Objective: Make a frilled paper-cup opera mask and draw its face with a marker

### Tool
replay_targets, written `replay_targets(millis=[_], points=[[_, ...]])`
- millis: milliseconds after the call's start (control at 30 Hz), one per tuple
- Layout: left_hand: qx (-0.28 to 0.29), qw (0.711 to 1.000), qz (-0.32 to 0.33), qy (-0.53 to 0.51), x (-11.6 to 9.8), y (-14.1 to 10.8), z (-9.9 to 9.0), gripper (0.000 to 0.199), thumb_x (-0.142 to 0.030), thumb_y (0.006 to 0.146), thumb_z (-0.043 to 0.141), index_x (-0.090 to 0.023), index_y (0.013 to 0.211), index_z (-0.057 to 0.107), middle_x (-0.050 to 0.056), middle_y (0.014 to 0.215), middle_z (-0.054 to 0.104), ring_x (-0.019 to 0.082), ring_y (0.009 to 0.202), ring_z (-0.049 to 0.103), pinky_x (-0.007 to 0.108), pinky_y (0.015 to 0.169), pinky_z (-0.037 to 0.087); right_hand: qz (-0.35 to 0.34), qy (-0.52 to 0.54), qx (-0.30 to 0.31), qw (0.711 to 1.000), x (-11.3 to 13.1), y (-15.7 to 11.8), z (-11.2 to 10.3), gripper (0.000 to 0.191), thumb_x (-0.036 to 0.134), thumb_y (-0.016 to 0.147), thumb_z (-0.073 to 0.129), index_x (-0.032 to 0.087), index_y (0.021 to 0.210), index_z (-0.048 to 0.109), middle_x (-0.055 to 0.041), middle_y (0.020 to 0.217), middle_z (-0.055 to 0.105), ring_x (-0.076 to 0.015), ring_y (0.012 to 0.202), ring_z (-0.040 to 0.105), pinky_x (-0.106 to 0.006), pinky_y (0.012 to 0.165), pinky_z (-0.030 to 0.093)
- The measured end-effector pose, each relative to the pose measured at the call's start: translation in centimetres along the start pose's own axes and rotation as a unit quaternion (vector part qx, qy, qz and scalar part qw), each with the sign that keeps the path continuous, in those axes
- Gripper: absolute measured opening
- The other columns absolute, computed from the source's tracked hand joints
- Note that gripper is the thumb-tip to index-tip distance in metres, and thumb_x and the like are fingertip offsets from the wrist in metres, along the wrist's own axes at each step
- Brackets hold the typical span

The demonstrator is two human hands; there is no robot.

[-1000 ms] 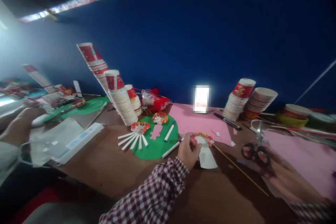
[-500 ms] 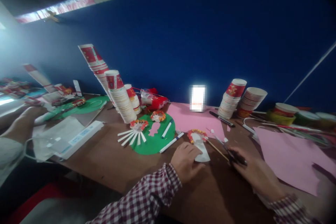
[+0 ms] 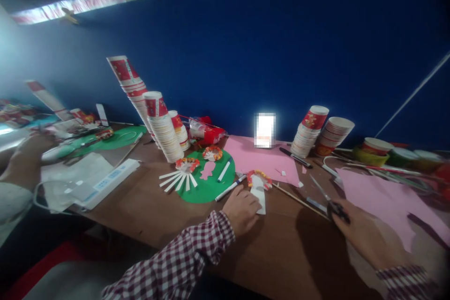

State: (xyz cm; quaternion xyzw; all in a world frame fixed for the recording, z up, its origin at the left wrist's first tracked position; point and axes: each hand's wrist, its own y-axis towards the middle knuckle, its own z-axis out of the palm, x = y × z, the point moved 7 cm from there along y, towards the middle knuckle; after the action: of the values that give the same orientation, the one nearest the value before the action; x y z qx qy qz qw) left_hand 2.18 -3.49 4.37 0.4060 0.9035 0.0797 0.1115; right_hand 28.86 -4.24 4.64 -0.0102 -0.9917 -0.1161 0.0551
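Note:
My left hand (image 3: 242,208) lies on the brown table with its fingers on a white paper piece (image 3: 259,201), which has a red and yellow curled edge at its top. In my right hand (image 3: 360,227) are dark-handled scissors (image 3: 326,197), their blades pointing up and left. A thin wooden stick (image 3: 298,200) lies between the two hands. Left of my left hand, a white marker (image 3: 228,190) rests beside a green disc (image 3: 197,192), which carries a pink paper fish (image 3: 207,169), another marker and curled paper rings.
Tall paper cup stacks (image 3: 163,131) stand behind the disc, with more cups (image 3: 309,131) at the back right. Pink sheets (image 3: 379,201) lie right and behind. A white power strip (image 3: 110,183) and another person's arm (image 3: 26,164) are at left.
My right hand has moved right with the scissors, away from the paper. My left hand and the white paper piece have shifted slightly left.

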Motion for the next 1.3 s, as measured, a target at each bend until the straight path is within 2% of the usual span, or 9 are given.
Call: replay_targets(millis=[133, 300, 400, 533, 767, 933, 1033, 1167, 1300], points=[[-0.001, 0.999, 0.009, -0.038, 0.4, -0.2, -0.7, 0.027, -0.041, 0.079, 0.047, -0.019, 0.094, 0.055, 0.004, 0.099, 0.058, 0.019, 0.093, 0.049, 0.036, 0.086, 0.034, -0.015, -0.005, 0.038, 0.999, -1.1, 0.9, -0.3, 0.032, 0.034, 0.076, 0.04, 0.018, 0.099, 0.057, -0.009, 0.089, 0.067, -0.0258, 0.077, 0.063, -0.034, 0.065, 0.046], [0.013, 1.0, -0.018, -0.017, 0.3, 0.5, -0.4, 0.024, -0.035, 0.08, 0.048, -0.019, 0.097, 0.054, 0.005, 0.092, 0.059, 0.02, 0.09, 0.05, 0.033, 0.077, 0.038, 0.002, -0.012, 0.111, 0.994, -1.4, 2.3, -0.1, 0.026, 0.031, 0.073, 0.044, 0.019, 0.093, 0.057, -0.0087, 0.086, 0.067, -0.0268, 0.078, 0.062, -0.033, 0.062, 0.045], [0.031, 0.999, -0.021, 0.019, 0.1, 0.6, 0.1, 0.02, -0.024, 0.083, 0.043, -0.019, 0.099, 0.054, 0.005, 0.087, 0.059, 0.019, 0.087, 0.051, 0.035, 0.076, 0.037, 0.021, -0.026, 0.122, 0.992, -1.3, 2.9, -0.4, 0.024, 0.031, 0.073, 0.046, 0.018, 0.092, 0.055, -0.0087, 0.08, 0.066, -0.0247, 0.07, 0.061, -0.031, 0.058, 0.041], [0.044, 0.998, -0.016, 0.039, 0.4, 0.1, -0.3, 0.02, -0.016, 0.08, 0.043, -0.017, 0.095, 0.056, 0.007, 0.084, 0.059, 0.02, 0.089, 0.05, 0.036, 0.079, 0.037, 0.017, -0.053, 0.178, 0.983, -1.4, 3.5, 0.1, 0.015, 0.03, 0.074, 0.045, 0.019, 0.072, 0.055, -0.0071, 0.07, 0.063, -0.0226, 0.066, 0.058, -0.03, 0.057, 0.036], [0.022, 0.997, -0.068, 0.029, 1.5, 0.1, -2.0, 0.024, -0.033, 0.08, 0.045, -0.018, 0.095, 0.057, 0.007, 0.089, 0.059, 0.021, 0.089, 0.052, 0.035, 0.078, 0.041, -0.035, -0.016, 0.234, 0.971, -1.8, 4.1, 1.1, 0.022, 0.036, 0.074, 0.047, 0.021, 0.082, 0.062, -0.009, 0.086, 0.065, -0.0236, 0.08, 0.059, -0.03, 0.064, 0.036], [-0.013, 0.989, -0.148, 0.024, 2.2, 2.7, -2.4, 0.026, -0.03, 0.085, 0.037, -0.02, 0.097, 0.058, 0.006, 0.09, 0.06, 0.019, 0.085, 0.055, 0.032, 0.074, 0.043, -0.044, -0.022, 0.21, 0.976, -1.4, 4.1, 0.0, 0.019, 0.037, 0.075, 0.047, 0.021, 0.07, 0.057, -0.0078, 0.071, 0.063, -0.0223, 0.067, 0.058, -0.03, 0.057, 0.033], [-0.013, 0.982, -0.188, 0.029, 2.6, 4.1, -2.3, 0.026, -0.032, 0.083, 0.039, -0.02, 0.095, 0.06, 0.006, 0.089, 0.06, 0.02, 0.08, 0.057, 0.033, 0.071, 0.045, -0.03, -0.043, 0.169, 0.984, -0.6, 3.7, -1.3, 0.021, 0.038, 0.077, 0.045, 0.021, 0.071, 0.055, -0.0089, 0.074, 0.063, -0.0241, 0.069, 0.058, -0.03, 0.055, 0.032], [0.014, 0.981, -0.195, 0.018, 2.6, 5.2, -1.6, 0.03, -0.038, 0.081, 0.042, -0.019, 0.094, 0.062, 0.008, 0.09, 0.061, 0.022, 0.081, 0.057, 0.034, 0.072, 0.046, -0.087, -0.026, 0.114, 0.989, 2.9, 2.7, -2.2, 0.021, 0.039, 0.079, 0.044, 0.022, 0.08, 0.056, -0.0047, 0.076, 0.063, -0.0211, 0.069, 0.059, -0.028, 0.057, 0.035], [0.03, 0.98, -0.197, -0.026, 2.3, 5.4, -0.8, 0.029, -0.033, 0.082, 0.043, -0.018, 0.098, 0.061, 0.008, 0.096, 0.06, 0.022, 0.091, 0.055, 0.035, 0.08, 0.044, -0.15, -0.017, 0.08, 0.985, 6.5, 1.9, -1.1, 0.02, 0.033, 0.083, 0.043, 0.02, 0.085, 0.057, -0.0058, 0.086, 0.062, -0.0197, 0.079, 0.059, -0.027, 0.064, 0.038]])
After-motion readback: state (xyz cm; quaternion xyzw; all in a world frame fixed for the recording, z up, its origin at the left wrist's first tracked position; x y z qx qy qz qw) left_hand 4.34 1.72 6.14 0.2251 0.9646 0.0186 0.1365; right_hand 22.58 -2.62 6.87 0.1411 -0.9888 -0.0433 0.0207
